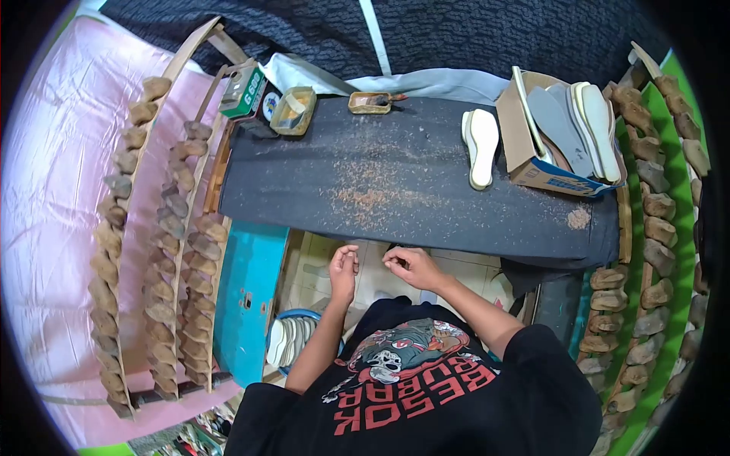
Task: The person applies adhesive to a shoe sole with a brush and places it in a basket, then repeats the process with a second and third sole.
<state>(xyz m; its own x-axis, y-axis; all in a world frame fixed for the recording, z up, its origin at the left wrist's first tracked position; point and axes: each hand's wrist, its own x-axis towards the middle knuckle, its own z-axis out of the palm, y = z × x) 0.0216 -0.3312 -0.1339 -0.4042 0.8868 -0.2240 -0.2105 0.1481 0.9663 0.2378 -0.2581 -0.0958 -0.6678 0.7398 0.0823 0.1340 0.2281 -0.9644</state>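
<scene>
Just off the near edge of the dark cloth-covered table (289, 190), my left hand (344, 262) is raised with its fingers loosely curled and apart, and nothing shows in it. To its right, my right hand (407, 266) has bent, loosely spread fingers and also holds nothing visible. The hands do not touch each other. Brown shavings (365, 199) are scattered on the cloth beyond them. A pair of white soles (481, 148) lies farther right on the table, beside an open cardboard box (555, 181) of grey and cream soles.
A green tin (245, 93), a tray (293, 111) and a small dish (370, 103) stand at the back. Racks of brown shoe lasts (161, 289) flank both sides. A teal panel (245, 300) and a blue-rimmed basin of soles (293, 340) are at lower left.
</scene>
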